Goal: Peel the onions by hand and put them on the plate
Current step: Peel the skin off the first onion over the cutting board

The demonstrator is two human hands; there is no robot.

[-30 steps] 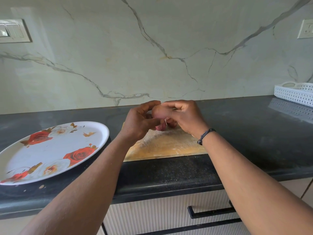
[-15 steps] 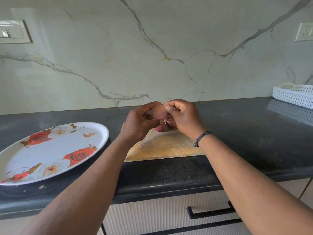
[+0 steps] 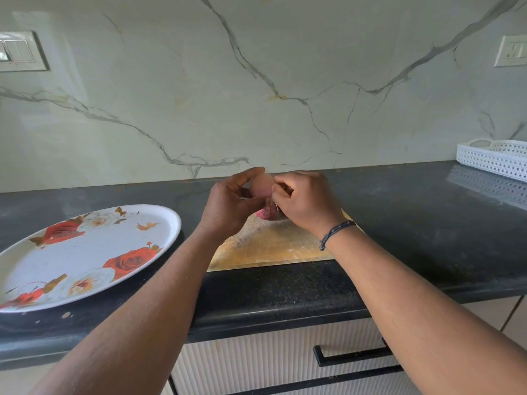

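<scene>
Pink, 1 onion [image 3: 261, 185] is gripped by 2 hands, left hand [image 3: 228, 208] and right hand [image 3: 305, 202], fingers curled, above 1 wooden board [image 3: 271, 246]; 1 plate [image 3: 85, 252] lies left of it.

A plate [image 3: 85, 252] lies on the tabletop [image 3: 413, 223] at the left, and a cutting board [image 3: 268, 249] lies just to its right at the front edge. Above the board's far end the left hand [image 3: 228, 206] and right hand [image 3: 305, 201] meet around an onion [image 3: 261, 185]. A basket [image 3: 496, 158] sits at the far right against the wall [image 3: 256, 81].
</scene>
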